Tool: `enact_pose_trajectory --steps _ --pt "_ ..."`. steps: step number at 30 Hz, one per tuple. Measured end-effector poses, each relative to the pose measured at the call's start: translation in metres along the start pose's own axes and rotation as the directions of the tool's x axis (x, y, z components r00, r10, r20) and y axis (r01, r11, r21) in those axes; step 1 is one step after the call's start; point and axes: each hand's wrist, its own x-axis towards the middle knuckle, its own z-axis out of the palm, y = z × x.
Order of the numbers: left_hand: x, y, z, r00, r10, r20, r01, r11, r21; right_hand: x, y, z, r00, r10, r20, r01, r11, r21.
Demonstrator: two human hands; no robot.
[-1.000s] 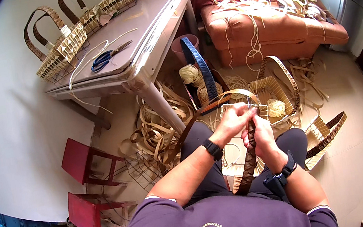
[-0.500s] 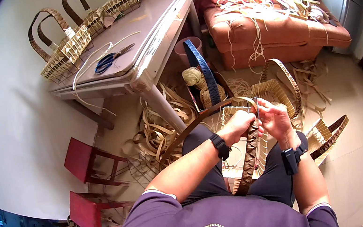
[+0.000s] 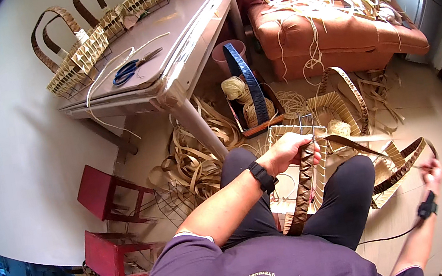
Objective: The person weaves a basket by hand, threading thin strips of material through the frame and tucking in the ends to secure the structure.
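Observation:
My left hand (image 3: 293, 151) is closed around the upper part of a basket handle (image 3: 302, 197) wrapped in brown folded strip. Bare metal wire (image 3: 305, 120) sticks out past that hand. The handle belongs to a cream woven basket (image 3: 275, 136) between my knees. From the left hand a loose brown strip (image 3: 349, 143) runs out to the right. My right hand (image 3: 430, 169), slightly blurred, is out at the far right with its fingers closed on the strip.
Right of my knee lies another cream basket (image 3: 391, 169) with a brown handle. Ahead are a basket with a ball of cord (image 3: 339, 127) and a box with a blue handle (image 3: 247, 84). A table (image 3: 182, 40) bears scissors (image 3: 132, 69); red stools (image 3: 96, 192) stand left.
My right hand has moved from beside the left hand out to the far right, drawing the brown strip with it. The left hand stays on the handle.

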Motion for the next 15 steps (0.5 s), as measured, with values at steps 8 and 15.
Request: enact_pose_trajectory --steps 8,15 --pt "0.008 -0.007 0.020 0.999 0.017 0.034 -0.017 1.000 0.000 -0.030 -0.042 0.012 0.787 -0.497 0.367 0.591 0.433 -0.680" --pt "-0.001 -0.005 0.016 0.999 0.022 0.025 -0.022 1.000 0.017 -0.119 0.158 0.220 0.842 0.437 0.317 -0.215 0.810 -0.545"
